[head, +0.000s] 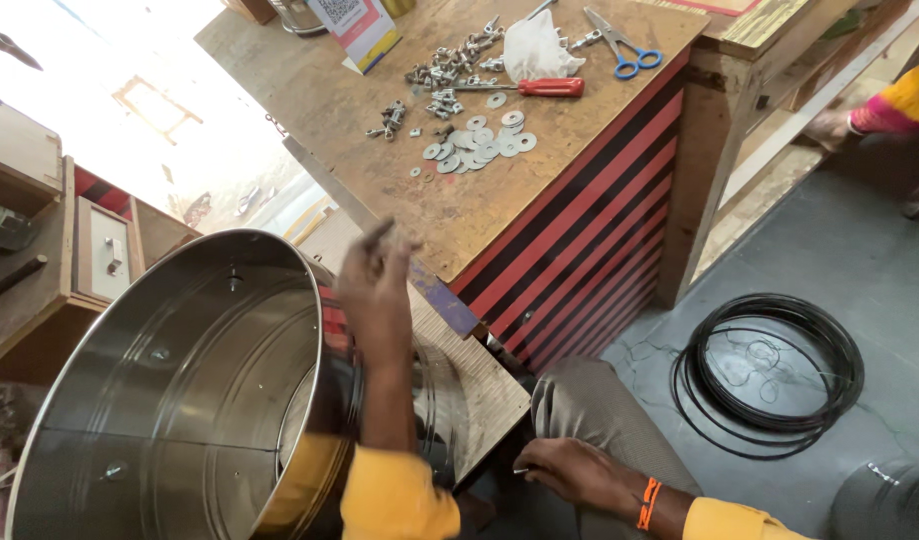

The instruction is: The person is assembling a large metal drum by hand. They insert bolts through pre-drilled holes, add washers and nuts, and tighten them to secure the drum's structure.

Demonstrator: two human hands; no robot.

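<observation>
At lower left, a large steel drum (180,400) is steadied on its side by the left hand (375,290), fingers loosely curled over its rim. Upper centre, the tabletop (320,110) carries washers (480,145). Lower centre, the right hand (570,470) pinches 1 small metal piece.

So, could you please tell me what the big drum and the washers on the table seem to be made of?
Drum: apparently stainless steel, with a shiny, mirror-like inner wall. Washers: probably plated steel, flat, silvery and bright. Table: seemingly wood board, brown and matte.
</observation>
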